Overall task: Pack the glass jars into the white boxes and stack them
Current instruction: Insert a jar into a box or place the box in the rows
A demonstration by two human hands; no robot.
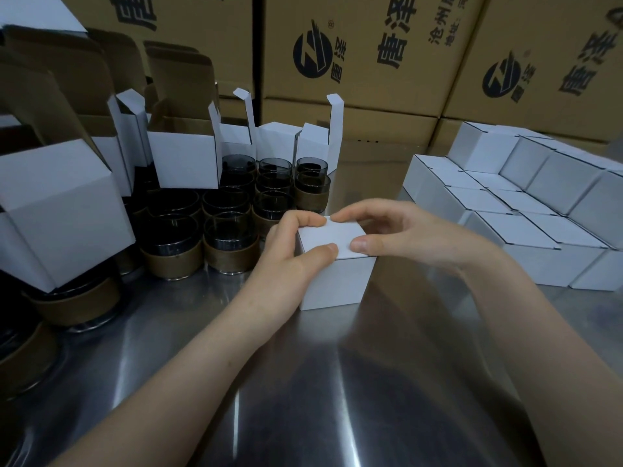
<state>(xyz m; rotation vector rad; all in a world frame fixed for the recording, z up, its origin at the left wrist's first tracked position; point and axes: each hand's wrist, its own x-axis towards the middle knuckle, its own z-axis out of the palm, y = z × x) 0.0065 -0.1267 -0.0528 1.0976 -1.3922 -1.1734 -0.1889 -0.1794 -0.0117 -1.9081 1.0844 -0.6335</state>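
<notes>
A closed white box [337, 281] stands on the steel table [303, 382] in the middle. My left hand [290, 251] grips its left side, thumb pressed on the lid. My right hand [397, 237] holds the lid's right edge, with thumb and forefinger on top. Several dark glass jars [232, 230] with brown bands stand in rows at the left. Empty white boxes [185, 156] with open flaps sit on and behind the jars. Closed white boxes [526, 237] are stacked in two layers at the right.
Large brown cartons [371, 55] with black printing form a wall behind the table. A big white box [64, 214] leans on jars at the near left. Bare steel lies between the jars and the stack.
</notes>
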